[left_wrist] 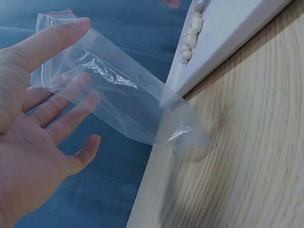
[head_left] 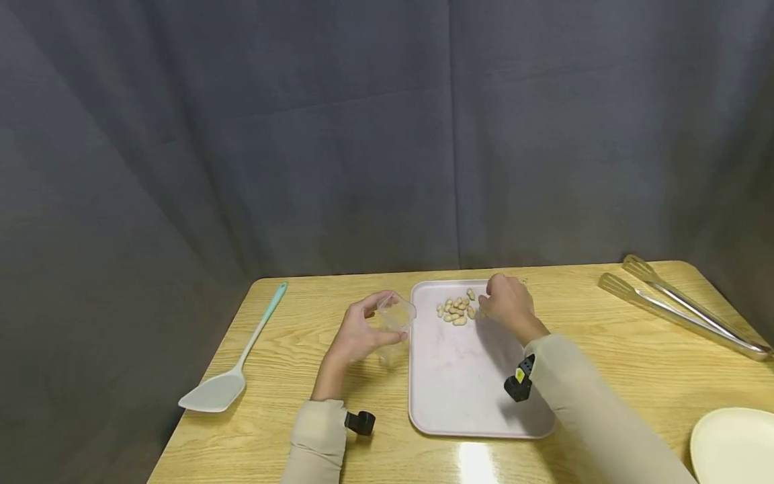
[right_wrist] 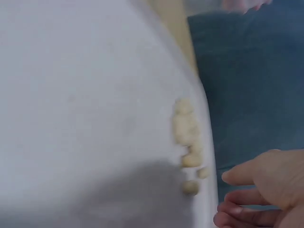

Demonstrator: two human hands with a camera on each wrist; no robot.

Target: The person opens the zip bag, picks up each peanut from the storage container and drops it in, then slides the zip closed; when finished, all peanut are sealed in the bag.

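My left hand [head_left: 357, 333] holds a clear plastic zip bag [left_wrist: 137, 95] upright by its mouth, left of the pale tray [head_left: 459, 390]. Thumb and fingers spread the bag's mouth apart; no contents show through its film. Several unshelled peanuts [head_left: 448, 318] lie in a loose cluster at the far end of the tray. Just right of them, above the tray's far right part, is my right hand [head_left: 508, 302]. Its fingers [right_wrist: 242, 195] are loosely bent in the right wrist view, and nothing shows between them. The peanuts [right_wrist: 184, 126] look blurred there.
A spatula [head_left: 214, 393] with a mint handle lies on the wooden table's left side. Metal tongs [head_left: 695, 324] rest at the far right, jaws apart. A cream plate [head_left: 734, 444] sits at the near right corner. A dark curtain [head_left: 363, 148] hangs behind the table.
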